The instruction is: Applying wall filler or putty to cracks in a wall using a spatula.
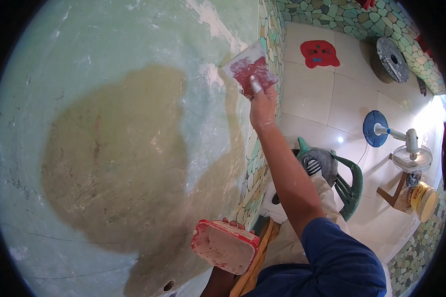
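Note:
My right hand (pixel 263 108), on a stretched-out arm, grips a flat putty spreader (pixel 251 67) with its thumb, smeared white, pressed on the face. The spreader is pale at its edge and reddish under smears of filler. It lies at or very close to the green wall (pixel 119 44), beside a white patch; contact is hard to tell. Lower down, my left hand (pixel 234 224) holds a red rectangular tub (pixel 225 246) with pinkish-white putty inside. Only its fingertips show over the tub's rim; the rest is hidden behind it.
A stone-patterned border (pixel 255 171) edges the wall. On the tiled floor (pixel 307 106) are a green plastic chair (pixel 352 190), a standing fan (pixel 411 157), a yellow bucket (pixel 424 200), a dark round container (pixel 391 59) and a red cat-shaped mat (pixel 320 53).

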`<act>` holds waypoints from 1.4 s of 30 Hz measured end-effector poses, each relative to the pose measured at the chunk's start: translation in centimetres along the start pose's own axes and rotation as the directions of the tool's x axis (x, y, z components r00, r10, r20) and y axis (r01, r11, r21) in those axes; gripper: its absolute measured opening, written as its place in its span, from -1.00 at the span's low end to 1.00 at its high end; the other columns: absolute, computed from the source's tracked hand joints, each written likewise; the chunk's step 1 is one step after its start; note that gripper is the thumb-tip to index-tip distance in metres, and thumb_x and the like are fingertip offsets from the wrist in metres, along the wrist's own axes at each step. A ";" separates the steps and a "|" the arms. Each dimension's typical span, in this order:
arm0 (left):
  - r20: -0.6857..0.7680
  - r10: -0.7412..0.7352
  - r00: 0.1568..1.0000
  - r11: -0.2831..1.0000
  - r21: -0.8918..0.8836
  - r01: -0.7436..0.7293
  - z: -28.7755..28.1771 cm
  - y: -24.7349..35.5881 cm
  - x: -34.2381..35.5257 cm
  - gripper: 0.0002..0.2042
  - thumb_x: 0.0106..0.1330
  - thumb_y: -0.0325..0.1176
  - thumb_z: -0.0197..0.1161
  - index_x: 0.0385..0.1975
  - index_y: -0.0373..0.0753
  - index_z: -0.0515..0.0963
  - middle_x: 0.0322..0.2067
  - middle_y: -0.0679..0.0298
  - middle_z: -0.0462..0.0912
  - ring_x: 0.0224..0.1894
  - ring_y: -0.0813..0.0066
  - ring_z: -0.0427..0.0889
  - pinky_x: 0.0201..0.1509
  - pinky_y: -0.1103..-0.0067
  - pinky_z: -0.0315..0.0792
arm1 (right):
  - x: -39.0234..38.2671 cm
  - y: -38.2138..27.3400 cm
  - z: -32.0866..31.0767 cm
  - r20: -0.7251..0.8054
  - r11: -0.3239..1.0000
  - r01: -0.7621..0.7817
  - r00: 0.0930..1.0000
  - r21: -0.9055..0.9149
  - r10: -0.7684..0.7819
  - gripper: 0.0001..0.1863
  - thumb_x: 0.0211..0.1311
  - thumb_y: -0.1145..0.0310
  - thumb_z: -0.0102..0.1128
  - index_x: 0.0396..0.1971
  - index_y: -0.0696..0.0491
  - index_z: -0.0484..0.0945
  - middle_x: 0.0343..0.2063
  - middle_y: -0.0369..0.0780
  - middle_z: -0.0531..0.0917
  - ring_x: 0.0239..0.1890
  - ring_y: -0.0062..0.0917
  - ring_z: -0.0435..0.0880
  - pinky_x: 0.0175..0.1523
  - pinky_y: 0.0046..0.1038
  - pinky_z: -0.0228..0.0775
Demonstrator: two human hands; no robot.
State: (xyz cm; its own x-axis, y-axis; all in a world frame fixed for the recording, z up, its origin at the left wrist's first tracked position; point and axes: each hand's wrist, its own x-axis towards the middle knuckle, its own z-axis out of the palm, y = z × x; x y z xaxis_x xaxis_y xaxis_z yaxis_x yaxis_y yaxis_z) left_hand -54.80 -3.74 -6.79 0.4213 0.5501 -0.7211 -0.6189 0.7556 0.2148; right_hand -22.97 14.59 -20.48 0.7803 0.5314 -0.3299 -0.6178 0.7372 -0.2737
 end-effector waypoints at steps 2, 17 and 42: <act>0.000 -0.010 1.000 1.000 -0.004 0.010 0.2 -0.3 0.2 -0.49 0.42 0.11 -0.04 0.22 -0.06 0.42 0.12 0.20 0.53 0.22 0.14 0.44 0.43 -0.04 0.03 | -1.0 0.0 1.7 0.249 0.528 0.491 0.850 -0.693 -0.464 -0.71 0.22 0.68 0.05 -0.08 0.15 0.56 -0.08 -0.19 0.67 -0.05 -0.40 0.65 0.02 -0.43 0.52; -0.053 -0.034 0.998 0.999 0.013 0.035 0.9 -0.7 0.2 -0.47 0.41 0.13 -0.02 0.21 -0.09 0.42 0.11 0.20 0.54 0.23 0.15 0.43 0.43 -0.05 0.01 | -1.2 0.4 2.8 0.459 0.109 0.545 0.784 -0.832 -0.418 -0.69 0.13 0.58 0.13 -0.08 0.13 0.56 -0.29 -0.01 0.61 -0.22 -0.15 0.56 -0.06 -0.22 0.42; 0.059 -0.043 0.997 0.999 0.016 0.043 0.1 -0.6 0.7 -0.46 0.39 0.10 0.04 0.24 -0.11 0.39 0.14 0.15 0.50 0.24 0.08 0.42 0.41 -0.09 0.06 | -0.1 -0.2 1.3 0.370 0.382 0.434 0.900 -0.816 -0.230 -0.78 0.30 0.48 0.08 -0.11 0.22 0.57 -0.41 0.02 0.65 -0.36 -0.39 0.66 -0.19 -0.40 0.45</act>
State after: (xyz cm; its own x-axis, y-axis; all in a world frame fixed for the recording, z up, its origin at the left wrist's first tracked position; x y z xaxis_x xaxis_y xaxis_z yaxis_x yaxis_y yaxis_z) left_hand -54.08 -3.75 -7.40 0.4863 0.5368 -0.6894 -0.5897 0.7839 0.1943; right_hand -22.85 14.94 -19.18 0.8805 0.4632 0.1007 0.0227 0.1710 -0.9850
